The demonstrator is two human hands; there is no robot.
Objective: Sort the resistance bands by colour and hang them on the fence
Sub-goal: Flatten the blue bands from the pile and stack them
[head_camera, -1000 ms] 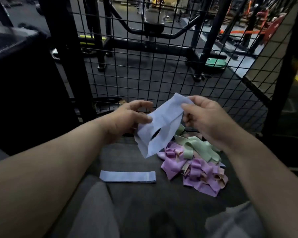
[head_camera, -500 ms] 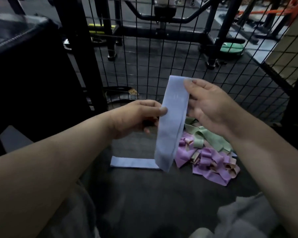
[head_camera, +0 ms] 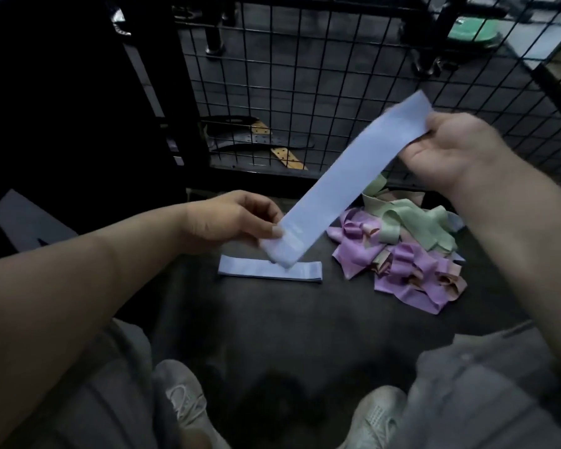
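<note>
I've got the blue band [head_camera: 353, 176] held flat between both grips. My left hand [head_camera: 234, 222] pinches its low end and my right hand [head_camera: 450, 147] clamps the high end, so its long axis slants up to the right. The laid-out blue band [head_camera: 269, 270] sits just under my left pinch, lying crosswise. I reckon the high end must swing down to match. The fence [head_camera: 305, 76] stands beyond both grips.
</note>
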